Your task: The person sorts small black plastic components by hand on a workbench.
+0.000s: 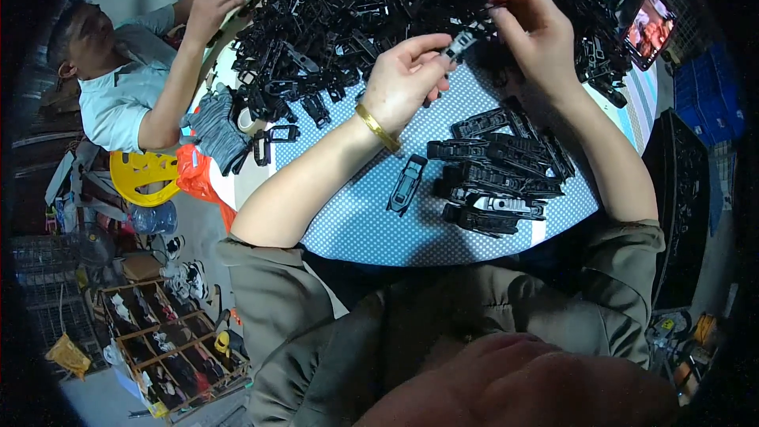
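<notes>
My left hand (402,83), with a gold bracelet on its wrist, pinches a small black-and-silver part (460,46) between thumb and fingers above the table. Just to its right is my right hand (544,39), thumb and forefinger curled together at the edge of the pile; what they hold, if anything, is too small to make out. Beneath my hands lies a heap of long black parts (506,162), one with a silver top (507,205). A single black part (407,184) rests apart from them, near my left forearm.
A large pile of black parts (348,0) covers the table's far side. The dotted cloth (340,221) lies nearest me. A phone (650,28) stands at the right edge. Across on the left sits another person (126,87), near a yellow stool (130,178) and a grey cloth (213,130).
</notes>
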Motion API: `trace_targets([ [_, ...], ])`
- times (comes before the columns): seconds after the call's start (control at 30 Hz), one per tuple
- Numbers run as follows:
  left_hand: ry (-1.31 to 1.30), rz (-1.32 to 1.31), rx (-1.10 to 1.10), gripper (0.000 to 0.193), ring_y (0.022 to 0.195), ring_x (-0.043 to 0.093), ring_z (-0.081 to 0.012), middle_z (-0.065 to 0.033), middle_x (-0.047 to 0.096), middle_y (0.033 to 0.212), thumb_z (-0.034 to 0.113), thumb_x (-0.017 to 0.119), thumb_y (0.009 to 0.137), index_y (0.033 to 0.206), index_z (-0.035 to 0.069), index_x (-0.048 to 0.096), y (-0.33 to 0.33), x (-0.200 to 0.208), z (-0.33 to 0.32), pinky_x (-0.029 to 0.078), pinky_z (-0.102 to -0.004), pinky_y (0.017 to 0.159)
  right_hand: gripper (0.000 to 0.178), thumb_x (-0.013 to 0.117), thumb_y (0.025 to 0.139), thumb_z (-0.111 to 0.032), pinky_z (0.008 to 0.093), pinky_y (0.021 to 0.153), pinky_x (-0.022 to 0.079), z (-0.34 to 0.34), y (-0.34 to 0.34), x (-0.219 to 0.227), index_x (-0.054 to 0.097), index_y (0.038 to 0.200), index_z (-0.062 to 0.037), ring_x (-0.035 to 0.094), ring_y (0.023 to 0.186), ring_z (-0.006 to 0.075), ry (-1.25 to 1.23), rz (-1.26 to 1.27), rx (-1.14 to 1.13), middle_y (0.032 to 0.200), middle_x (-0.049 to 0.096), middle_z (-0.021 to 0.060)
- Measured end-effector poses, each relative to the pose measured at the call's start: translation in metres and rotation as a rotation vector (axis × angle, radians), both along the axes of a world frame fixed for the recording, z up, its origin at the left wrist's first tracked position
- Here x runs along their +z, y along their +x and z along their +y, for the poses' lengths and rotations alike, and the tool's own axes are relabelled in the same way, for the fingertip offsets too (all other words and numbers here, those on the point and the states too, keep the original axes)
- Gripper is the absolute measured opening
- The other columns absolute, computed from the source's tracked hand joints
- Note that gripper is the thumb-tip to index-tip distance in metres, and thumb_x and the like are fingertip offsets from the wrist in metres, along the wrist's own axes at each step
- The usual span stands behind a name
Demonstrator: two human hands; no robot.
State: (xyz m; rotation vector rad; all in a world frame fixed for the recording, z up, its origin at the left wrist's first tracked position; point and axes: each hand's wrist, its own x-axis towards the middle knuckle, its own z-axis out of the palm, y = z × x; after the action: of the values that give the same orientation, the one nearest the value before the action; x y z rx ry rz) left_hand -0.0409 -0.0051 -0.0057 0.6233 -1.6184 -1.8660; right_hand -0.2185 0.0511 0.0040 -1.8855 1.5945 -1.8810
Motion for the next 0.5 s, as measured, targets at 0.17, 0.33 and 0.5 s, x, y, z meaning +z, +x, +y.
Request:
trace_targets([
  [0.17, -0.04, -0.082, -0.037, 0.025, 0.061, 0.051, -0.0047, -0.0046, 0.058, 0.08, 0.006, 0.052, 0.081, 0.105, -0.002, 0.053, 0.0, -0.001, 0.004, 0.041, -0.016, 0.052, 0.018, 0.06, 0.067, 0.006, 0.0253, 0.058, 0.048, 0.007, 0.012, 0.001, 0.058, 0.083, -0.0016, 0.06, 0.075, 0.022, -0.218, 0.6, 0.075, 0.09, 0.059, 0.0116],
  [0.33, 0.268, 0.045, -0.024, 0.022, 0.062, 0.054, -0.0088, -0.0059, 0.058, 0.08, 0.007, 0.048, 0.085, 0.103, -0.003, 0.053, 0.007, 0.004, -0.004, 0.045, -0.0183, 0.055, 0.031, 0.062, 0.059, 0.005, 0.0303, 0.065, 0.049, 0.007, 0.018, 0.002, 0.058, 0.089, -0.0017, 0.058, 0.076, 0.0246, -0.198, 0.73, 0.221, 0.095, 0.059, 0.0112],
  [0.5, 0.289, 0.118, -0.043, 0.022, 0.065, 0.057, -0.0103, -0.0081, 0.059, 0.081, 0.008, 0.048, 0.086, 0.103, -0.004, 0.053, 0.005, 0.006, -0.004, 0.048, -0.0198, 0.058, 0.037, 0.06, 0.061, 0.005, 0.0324, 0.069, 0.048, 0.01, 0.015, 0.004, 0.057, 0.097, -0.0019, 0.058, 0.078, 0.0253, -0.17, 0.819, 0.191, 0.1, 0.059, 0.0113],
])
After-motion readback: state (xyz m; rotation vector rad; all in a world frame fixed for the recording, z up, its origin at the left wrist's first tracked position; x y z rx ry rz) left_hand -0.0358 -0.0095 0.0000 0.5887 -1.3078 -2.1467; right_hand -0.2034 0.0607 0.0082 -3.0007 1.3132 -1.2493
